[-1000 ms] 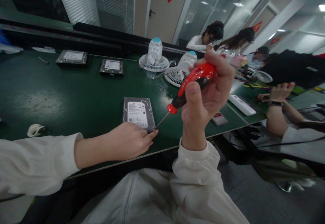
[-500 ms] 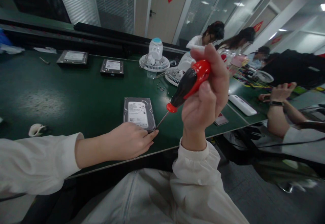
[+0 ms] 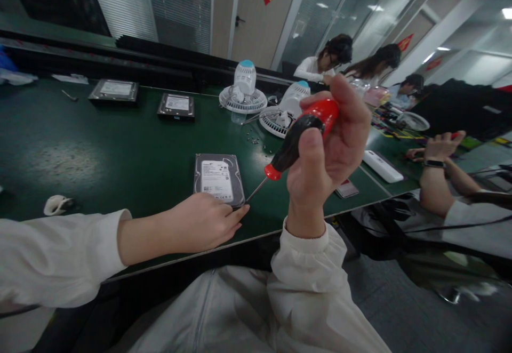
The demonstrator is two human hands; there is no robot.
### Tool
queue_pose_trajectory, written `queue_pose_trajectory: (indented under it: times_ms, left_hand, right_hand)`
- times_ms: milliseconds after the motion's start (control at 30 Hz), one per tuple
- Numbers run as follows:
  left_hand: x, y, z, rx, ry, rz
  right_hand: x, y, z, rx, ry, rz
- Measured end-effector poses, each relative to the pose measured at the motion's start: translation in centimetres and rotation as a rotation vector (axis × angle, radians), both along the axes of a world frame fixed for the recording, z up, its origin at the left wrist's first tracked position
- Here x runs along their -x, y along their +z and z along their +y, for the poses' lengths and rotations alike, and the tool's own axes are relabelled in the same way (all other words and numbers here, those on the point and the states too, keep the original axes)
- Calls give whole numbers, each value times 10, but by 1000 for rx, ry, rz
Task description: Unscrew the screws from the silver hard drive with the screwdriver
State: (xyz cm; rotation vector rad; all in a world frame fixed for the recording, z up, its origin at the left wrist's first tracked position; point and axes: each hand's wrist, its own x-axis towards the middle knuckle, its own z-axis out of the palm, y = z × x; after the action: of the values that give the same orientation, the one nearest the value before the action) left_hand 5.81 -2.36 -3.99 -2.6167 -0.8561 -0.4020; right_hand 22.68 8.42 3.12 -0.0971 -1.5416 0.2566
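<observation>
A hard drive (image 3: 218, 178) with a white label lies flat on the green table. At its near edge, my left hand (image 3: 204, 222) is closed on it; the index finger reaches to the near right corner, and the other fingertips are partly hidden. My right hand (image 3: 330, 155) grips a red and black screwdriver (image 3: 292, 147) by its handle, thumb along the side and fingers curled round the end. The screwdriver slants down to the left, with its tip at that corner, right by my left fingertip. Whether a screw sits under the tip cannot be seen.
Two more hard drives (image 3: 114, 91) (image 3: 176, 106) lie farther back. Two white fan parts (image 3: 242, 94) (image 3: 276, 121) stand behind several loose screws (image 3: 253, 139). A white plastic piece (image 3: 58, 205) lies at left, a white oblong case (image 3: 383, 166) at right. A co-worker's hands (image 3: 440, 147) are beyond it.
My right hand has turned round the screwdriver handle, with the thumb swung upward and the handle shifted slightly right and down. My left hand and the hard drive have stayed in place.
</observation>
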Motion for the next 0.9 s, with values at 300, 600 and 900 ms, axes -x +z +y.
queue_pose_trajectory:
  times_ms: [300, 600, 900]
  left_hand:
    - [0, 0, -1, 8, 0, 3]
    - [-1, 2, -2, 2, 7, 9]
    - [0, 1, -1, 17, 12, 19]
  right_hand:
    - [-1, 1, 3, -78, 81, -60]
    - [-2, -3, 5, -37, 37, -45]
    - [3, -5, 11, -95, -98, 26]
